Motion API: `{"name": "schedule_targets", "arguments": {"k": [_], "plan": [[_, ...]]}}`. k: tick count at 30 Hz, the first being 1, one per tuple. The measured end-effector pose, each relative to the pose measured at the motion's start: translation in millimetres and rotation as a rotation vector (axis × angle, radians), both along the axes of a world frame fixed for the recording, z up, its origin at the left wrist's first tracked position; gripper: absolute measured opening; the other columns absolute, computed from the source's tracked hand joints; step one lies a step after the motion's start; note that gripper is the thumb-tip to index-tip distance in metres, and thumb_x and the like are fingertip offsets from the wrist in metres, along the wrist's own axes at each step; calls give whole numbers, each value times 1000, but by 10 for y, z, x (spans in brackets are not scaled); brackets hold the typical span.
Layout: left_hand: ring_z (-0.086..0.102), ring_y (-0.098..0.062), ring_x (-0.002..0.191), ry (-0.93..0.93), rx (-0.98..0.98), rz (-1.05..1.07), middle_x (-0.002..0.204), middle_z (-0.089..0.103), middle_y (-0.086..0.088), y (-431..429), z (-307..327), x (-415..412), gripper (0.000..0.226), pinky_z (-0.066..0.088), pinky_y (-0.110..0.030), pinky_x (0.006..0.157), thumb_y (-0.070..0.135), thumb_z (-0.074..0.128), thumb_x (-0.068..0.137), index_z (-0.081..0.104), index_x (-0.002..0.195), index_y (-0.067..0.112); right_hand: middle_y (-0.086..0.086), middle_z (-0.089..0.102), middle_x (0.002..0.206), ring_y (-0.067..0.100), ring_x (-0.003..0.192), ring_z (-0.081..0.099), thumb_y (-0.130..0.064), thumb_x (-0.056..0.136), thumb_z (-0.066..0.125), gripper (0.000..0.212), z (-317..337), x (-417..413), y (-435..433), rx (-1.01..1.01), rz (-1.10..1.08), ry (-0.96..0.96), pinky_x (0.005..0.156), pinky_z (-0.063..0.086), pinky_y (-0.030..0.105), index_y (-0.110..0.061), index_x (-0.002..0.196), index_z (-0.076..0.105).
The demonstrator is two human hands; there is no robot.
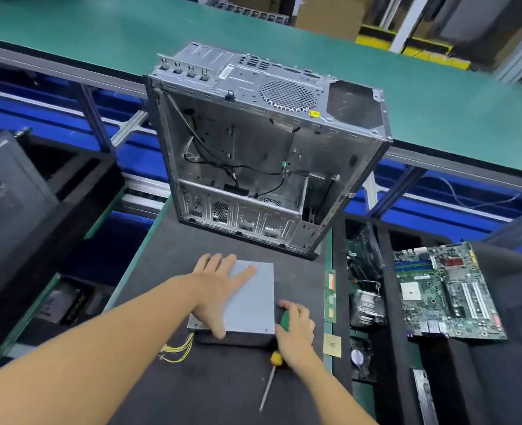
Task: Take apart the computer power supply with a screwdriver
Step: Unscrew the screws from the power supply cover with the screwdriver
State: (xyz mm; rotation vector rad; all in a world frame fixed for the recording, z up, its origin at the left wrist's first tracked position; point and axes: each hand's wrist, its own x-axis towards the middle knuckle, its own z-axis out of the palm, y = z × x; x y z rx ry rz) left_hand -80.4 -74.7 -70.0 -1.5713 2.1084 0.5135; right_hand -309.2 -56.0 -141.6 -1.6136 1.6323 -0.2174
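The power supply (253, 302) lies flat on the dark counter (210, 388) in the lower middle of the frame, in front of the gutted computer case (253, 148). My left grip (219, 289) lies on its grey lid with fingers straight, pressing down and curled round nothing. My right grip (296, 332) is closed round the green-and-yellow handle of the screwdriver (275, 358) at the box's lower right corner, with the shaft pointing toward the bottom of the frame, away from the box.

I judge the box stiff sheet metal and fairly heavy for its bulk, so it should sit steady under a flat palm. The bare lid looks smooth and could slide on the mat when I lean on a screw. Pressing from above or clamping the side walls seems the safest hold. I would not lift it by the yellow wires (176, 351) trailing from its lower left, and its cut edges may be sharp.

I can read no writing. The lid shows no label, and the yellow sticker (314, 113) on the case is too small to make out.
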Motion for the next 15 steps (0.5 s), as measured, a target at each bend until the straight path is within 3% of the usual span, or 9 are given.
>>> {"name": "schedule_targets", "arguments": {"k": [5,9,11,13,15], "plan": [[-4,-33,149,153,231,57,163,-10,-4,-426,218,212,133,8,-48,120,64,75,53,-20,146,55,-14,25,143,20,130,22,-17,94,49,48,201,23,58,64,-24,-119,112,19,39,-56,118,36],[13,-30,148,297,361,72,162,5,2,-618,358,389,123,24,-47,118,64,75,57,-5,150,58,-16,17,156,13,138,15,-18,97,44,39,371,193,142,16,-172,-174,116,14,43,-50,121,43],[28,-24,141,346,436,60,154,22,6,-655,382,456,119,35,-37,110,58,78,62,2,152,54,-21,19,156,3,140,16,-29,99,42,35,475,316,225,-3,-187,-325,119,15,42,-49,127,43],[43,-18,128,390,556,94,145,34,8,-662,383,535,111,44,-25,93,49,78,69,7,155,48,-29,30,150,-6,140,22,-52,94,43,43,592,431,318,39,-134,-510,118,23,36,-52,136,38],[49,-19,127,462,701,178,153,35,2,-629,361,641,104,46,-30,99,44,76,75,11,157,40,-37,41,140,-15,133,31,-62,91,46,47,683,533,378,61,-61,-531,109,29,20,-64,136,31]]}}
